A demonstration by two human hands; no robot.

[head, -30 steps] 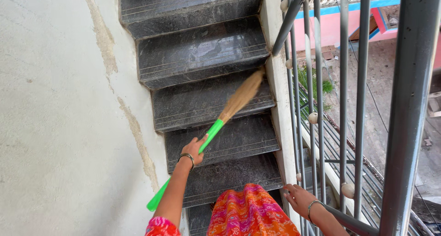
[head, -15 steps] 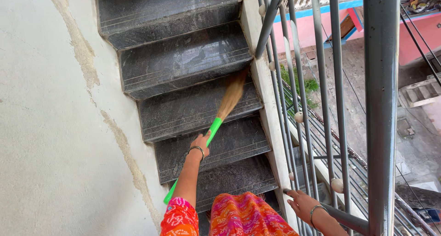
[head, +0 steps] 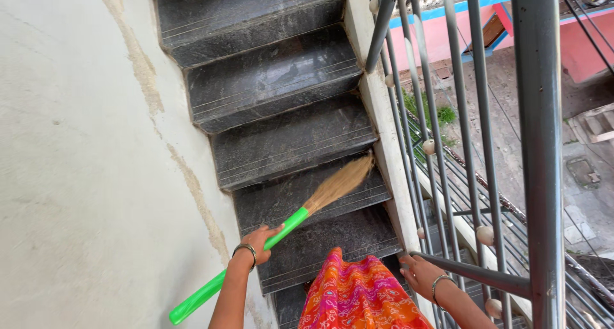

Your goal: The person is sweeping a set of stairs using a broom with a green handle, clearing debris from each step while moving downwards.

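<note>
While the view looked down a flight of dark stone stairs [head: 281, 79], the left hand [head: 259, 242] was closed round the green handle of a broom [head: 281, 226], fingers wrapped over the shaft and thumb on top.

Item, broom: long axis ran diagonally, from the free handle end low and toward the plaster wall [head: 83, 175], up and across to the straw-coloured bristles [head: 339, 183] on the railing side. The bristle head lay up-stair and railing-ward of the gripping hand, resting on or just above the tread below the middle step; contact could not be told for certain, since the head was slightly blurred. The grip sat roughly mid-handle, with a long green stub trailing behind the wrist.

Item, left wrist: a metal bangle [head: 245, 248], just behind the hand.

Item, right hand [head: 422, 274]: well away from the broom, beside the grey metal railing [head: 448, 111] at the stair's outer edge, fingers loosely spread and resting against or near the lower rail bar; whether it actually gripped the bar could not be told. It too wore a bangle.

Item, orange and pink patterned cloth [head: 358, 290]: between the two hands, at the foot of the view.

Of the two hands, only the left was on the broom; the right stood farther from the bristles, across the stair.
</note>
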